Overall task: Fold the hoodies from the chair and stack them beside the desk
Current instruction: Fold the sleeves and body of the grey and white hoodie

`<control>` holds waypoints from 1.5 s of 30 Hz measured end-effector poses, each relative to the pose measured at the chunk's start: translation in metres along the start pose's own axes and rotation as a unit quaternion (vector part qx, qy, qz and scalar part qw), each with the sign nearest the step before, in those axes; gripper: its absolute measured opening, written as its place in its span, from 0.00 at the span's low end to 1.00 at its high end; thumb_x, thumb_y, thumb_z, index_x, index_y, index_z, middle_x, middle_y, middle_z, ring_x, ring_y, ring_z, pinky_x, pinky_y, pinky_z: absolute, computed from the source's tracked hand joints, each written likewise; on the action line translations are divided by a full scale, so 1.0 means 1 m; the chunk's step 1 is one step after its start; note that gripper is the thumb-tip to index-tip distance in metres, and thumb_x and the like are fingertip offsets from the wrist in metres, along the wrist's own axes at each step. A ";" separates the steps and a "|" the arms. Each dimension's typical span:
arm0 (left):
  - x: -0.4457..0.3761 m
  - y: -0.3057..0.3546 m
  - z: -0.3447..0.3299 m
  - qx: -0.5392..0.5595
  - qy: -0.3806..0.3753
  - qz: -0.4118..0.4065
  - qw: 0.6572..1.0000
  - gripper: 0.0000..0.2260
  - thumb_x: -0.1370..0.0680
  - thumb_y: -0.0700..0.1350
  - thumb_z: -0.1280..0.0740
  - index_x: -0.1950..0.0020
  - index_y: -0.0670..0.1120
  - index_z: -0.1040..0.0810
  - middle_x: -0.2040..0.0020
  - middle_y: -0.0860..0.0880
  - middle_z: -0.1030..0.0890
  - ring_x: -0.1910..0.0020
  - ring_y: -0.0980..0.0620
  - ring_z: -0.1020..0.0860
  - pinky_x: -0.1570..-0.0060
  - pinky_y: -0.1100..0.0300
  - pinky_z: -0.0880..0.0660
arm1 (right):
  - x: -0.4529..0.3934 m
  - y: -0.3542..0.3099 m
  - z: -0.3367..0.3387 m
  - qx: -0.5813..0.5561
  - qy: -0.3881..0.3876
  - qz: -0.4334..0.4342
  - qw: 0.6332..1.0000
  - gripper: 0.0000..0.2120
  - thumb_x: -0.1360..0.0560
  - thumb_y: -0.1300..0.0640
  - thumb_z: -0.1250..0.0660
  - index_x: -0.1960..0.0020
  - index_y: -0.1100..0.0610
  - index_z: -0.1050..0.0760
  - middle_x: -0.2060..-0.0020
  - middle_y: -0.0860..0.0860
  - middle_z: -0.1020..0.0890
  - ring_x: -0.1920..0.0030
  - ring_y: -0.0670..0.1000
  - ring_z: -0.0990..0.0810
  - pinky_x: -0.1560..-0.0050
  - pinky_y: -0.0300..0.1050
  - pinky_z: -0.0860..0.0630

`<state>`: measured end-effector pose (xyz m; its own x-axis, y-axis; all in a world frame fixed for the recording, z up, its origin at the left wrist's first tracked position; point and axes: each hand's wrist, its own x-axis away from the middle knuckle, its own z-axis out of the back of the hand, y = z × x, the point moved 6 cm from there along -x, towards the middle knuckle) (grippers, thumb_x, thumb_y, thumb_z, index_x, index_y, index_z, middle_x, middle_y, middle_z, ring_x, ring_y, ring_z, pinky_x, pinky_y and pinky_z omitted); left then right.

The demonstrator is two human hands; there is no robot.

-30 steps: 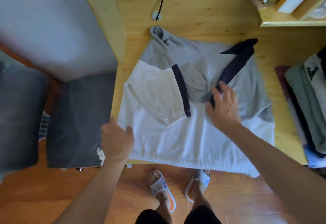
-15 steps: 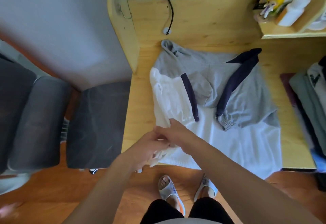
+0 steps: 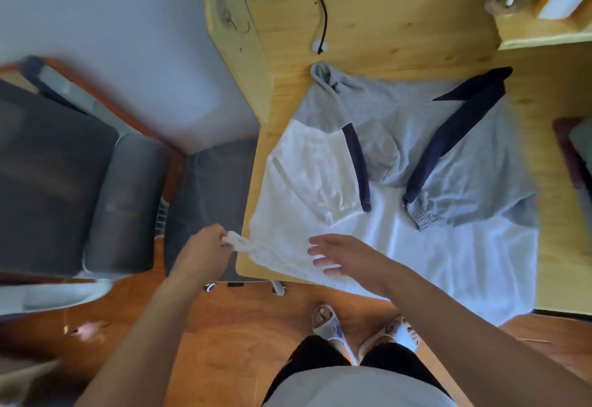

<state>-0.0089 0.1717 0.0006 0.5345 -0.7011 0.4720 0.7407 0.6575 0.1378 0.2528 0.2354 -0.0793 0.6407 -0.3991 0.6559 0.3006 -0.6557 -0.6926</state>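
Left grip (image 3: 209,248) on hoodie (image 3: 432,246) corner

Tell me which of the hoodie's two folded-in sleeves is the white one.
The sleeve on the person's left side of the hoodie, nearest the left hand. It is white with a navy stripe; the other sleeve is grey.

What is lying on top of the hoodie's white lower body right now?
Both sleeves lie folded across the hoodie; the right hand is above its hem, contact unclear. The desk surface beneath is covered.
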 end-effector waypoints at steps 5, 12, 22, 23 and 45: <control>0.023 0.082 -0.015 0.118 -0.054 -0.135 0.982 0.08 0.19 0.45 0.34 0.55 0.53 0.19 0.59 0.55 0.18 0.61 0.53 0.22 0.64 0.61 0.30 | 0.004 -0.023 -0.034 0.204 0.026 0.108 0.973 0.37 0.24 0.57 0.27 0.21 0.45 0.42 0.29 0.44 0.33 0.36 0.48 0.26 0.40 0.40 0.25; -0.027 0.117 -0.024 0.130 -0.153 -0.196 0.960 0.07 0.17 0.49 0.36 0.39 0.56 0.25 0.47 0.55 0.21 0.55 0.56 0.21 0.62 0.64 0.28 | -0.021 -0.005 -0.016 -0.053 0.299 0.005 0.953 0.15 0.21 0.56 0.36 0.35 0.49 0.30 0.47 0.51 0.21 0.53 0.53 0.16 0.50 0.55 0.17; -0.152 0.068 -0.015 0.133 -0.166 -0.103 0.972 0.13 0.21 0.50 0.36 0.37 0.52 0.24 0.39 0.52 0.22 0.45 0.49 0.20 0.44 0.48 0.21 | -0.030 -0.011 -0.052 0.372 0.304 0.007 0.877 0.22 0.20 0.43 0.39 0.30 0.53 0.33 0.35 0.49 0.32 0.36 0.52 0.29 0.39 0.46 0.27; -0.164 0.081 -0.009 0.130 -0.158 -0.118 0.972 0.17 0.21 0.50 0.37 0.33 0.51 0.25 0.37 0.52 0.22 0.43 0.49 0.21 0.43 0.49 0.22 | -0.042 -0.014 -0.060 0.392 0.301 -0.008 0.869 0.29 0.21 0.39 0.38 0.27 0.54 0.37 0.33 0.50 0.35 0.34 0.53 0.33 0.37 0.48 0.28; -0.341 0.272 -0.005 0.286 -0.118 -0.094 0.946 0.13 0.22 0.44 0.33 0.41 0.38 0.21 0.66 0.46 0.25 0.73 0.51 0.30 0.73 0.58 0.32 | 0.063 0.030 0.002 0.090 0.496 -0.048 0.862 0.13 0.28 0.63 0.32 0.54 0.45 0.27 0.59 0.42 0.20 0.61 0.46 0.25 0.59 0.36 0.28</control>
<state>0.0122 0.5883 -0.1273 0.2589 -0.7841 0.5641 0.4362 0.6159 0.6560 0.3038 0.1920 -0.0596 -0.2861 -0.7586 0.5854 0.4810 -0.6421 -0.5970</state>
